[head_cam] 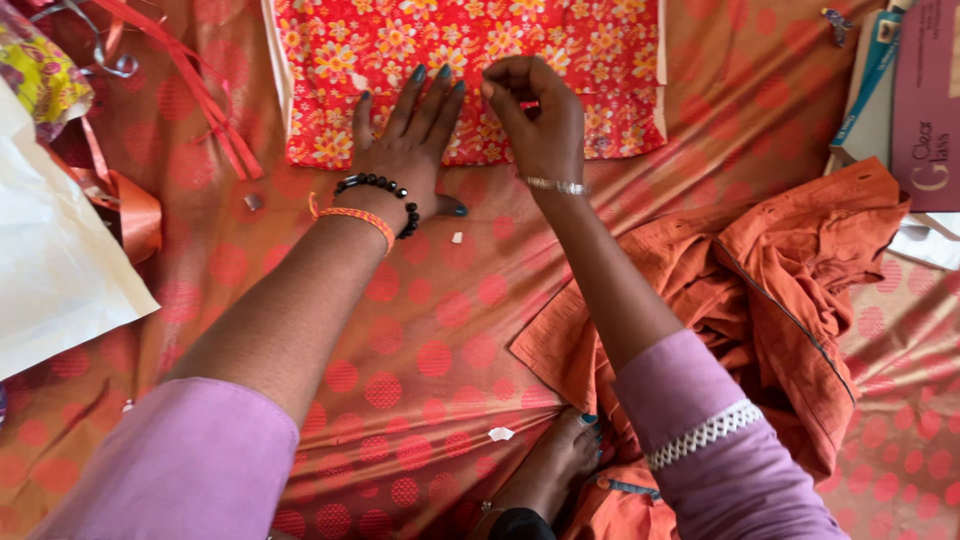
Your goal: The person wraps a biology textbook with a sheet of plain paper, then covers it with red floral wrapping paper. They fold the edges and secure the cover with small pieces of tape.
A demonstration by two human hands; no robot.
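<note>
A flat parcel wrapped in red paper with yellow and orange flowers lies at the top centre on a spotted orange cloth. My left hand lies flat on the parcel's lower edge with fingers spread, a black bead bracelet and an orange band at the wrist. My right hand hovers over the same edge just to the right, fingertips pinched together near the paper; whether they hold something small I cannot tell. Both sleeves are lilac.
An orange shirt lies crumpled at the right. Red ribbons trail at the upper left beside a cream paper sheet. Boxes are stacked at the upper right. My foot rests at the bottom centre.
</note>
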